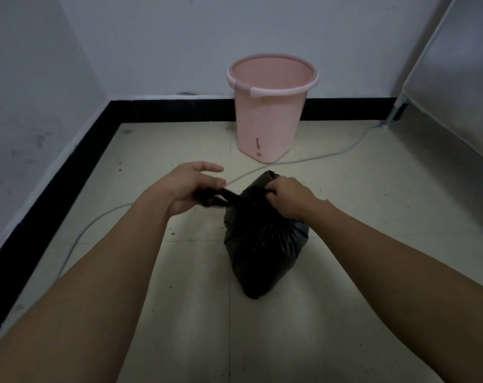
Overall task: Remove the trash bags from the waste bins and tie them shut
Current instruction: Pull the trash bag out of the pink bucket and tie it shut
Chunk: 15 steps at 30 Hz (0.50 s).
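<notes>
Head view looks down on a tiled floor (345, 313) in a room corner. I note a black trash bag (265, 244) resting on the floor, out of the pink waste bin (270, 117), which stands behind it against the wall and shows no liner inside. From this I judge the removal step complete for this bin and the tying step in hand.

The left hand (190, 189) sits to the left of the bag top, its lower fingers closed around a stretched strip of the bag's neck, while its upper fingers (210, 168) are extended and free. The right hand (288, 197) is clenched on the gathered top of the bag, fingers curled tight around the plastic. The two hands are apart, with the strip taut between them. I cannot tell whether a knot has already been formed; the dark plastic hides the detail at the neck.

A pale cable (331, 154) runs across the floor behind the bag and passes to the left, not touching it as far as I can see. A metal cabinet (450, 78) stands at the right.

My assessment of the next move: the two gathered ends need crossing and passing one under the other, then pulling apart firmly. It calls for a steady hold on both ends so the neck does not slip open, and moderate force so the thin plastic does not tear.
</notes>
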Available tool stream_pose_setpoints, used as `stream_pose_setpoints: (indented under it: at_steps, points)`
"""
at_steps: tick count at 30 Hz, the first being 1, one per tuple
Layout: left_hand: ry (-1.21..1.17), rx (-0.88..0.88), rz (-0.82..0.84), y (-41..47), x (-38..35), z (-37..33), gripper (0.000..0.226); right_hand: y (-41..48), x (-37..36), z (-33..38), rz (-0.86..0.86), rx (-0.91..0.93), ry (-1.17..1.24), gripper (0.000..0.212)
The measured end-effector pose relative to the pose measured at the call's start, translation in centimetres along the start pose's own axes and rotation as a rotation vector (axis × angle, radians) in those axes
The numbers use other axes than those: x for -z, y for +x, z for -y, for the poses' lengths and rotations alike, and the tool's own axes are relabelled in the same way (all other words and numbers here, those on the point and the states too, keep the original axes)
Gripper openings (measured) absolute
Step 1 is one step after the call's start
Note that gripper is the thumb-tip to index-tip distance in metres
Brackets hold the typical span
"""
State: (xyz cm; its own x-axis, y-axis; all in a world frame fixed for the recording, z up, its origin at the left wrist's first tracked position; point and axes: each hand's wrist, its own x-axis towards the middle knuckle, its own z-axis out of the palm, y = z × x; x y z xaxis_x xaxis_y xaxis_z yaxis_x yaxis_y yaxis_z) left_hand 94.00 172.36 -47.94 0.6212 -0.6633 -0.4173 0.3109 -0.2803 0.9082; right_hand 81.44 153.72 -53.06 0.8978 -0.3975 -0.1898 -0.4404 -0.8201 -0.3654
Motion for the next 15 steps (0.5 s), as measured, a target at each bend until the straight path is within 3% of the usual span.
stream_pose_setpoints:
  at_steps: [5, 6, 8, 9, 11, 13, 15]
  points:
    - [-0.25, -0.076, -0.078, 0.7, -0.2, -1.0, 0.026, -0.5, -0.7, 2.0, 0.282, 0.026, 0.066, 0.032]
    - [-0.288, -0.088, -0.062, 0.7, -0.6, -1.1, 0.024, -0.6, -0.8, 2.5, 0.311, 0.028, 0.044, 0.043]
    - [-0.359, -0.106, -0.006, 0.8, -1.2, -1.1, 0.02, -1.0, -1.4, 2.9, 0.226, 0.021, -0.066, 0.065]
    - [-0.372, -0.112, 0.003, 0.9, -1.1, -1.1, 0.017, -1.2, -1.7, 3.0, 0.129, 0.012, -0.108, 0.063]
    - [-0.291, -0.108, -0.075, 1.4, -0.4, -0.7, 0.01, -1.2, -2.1, 2.7, 0.01, -0.044, -0.06, 0.056]
    - [-0.041, -0.052, -0.193, 1.9, 0.7, 0.5, 0.021, -1.0, -2.2, 2.0, 0.032, -0.097, 0.142, 0.053]
    - [0.174, 0.064, -0.141, 1.7, 1.0, 2.4, 0.031, -0.7, -2.0, 1.4, 0.059, -0.084, 0.362, 0.042]
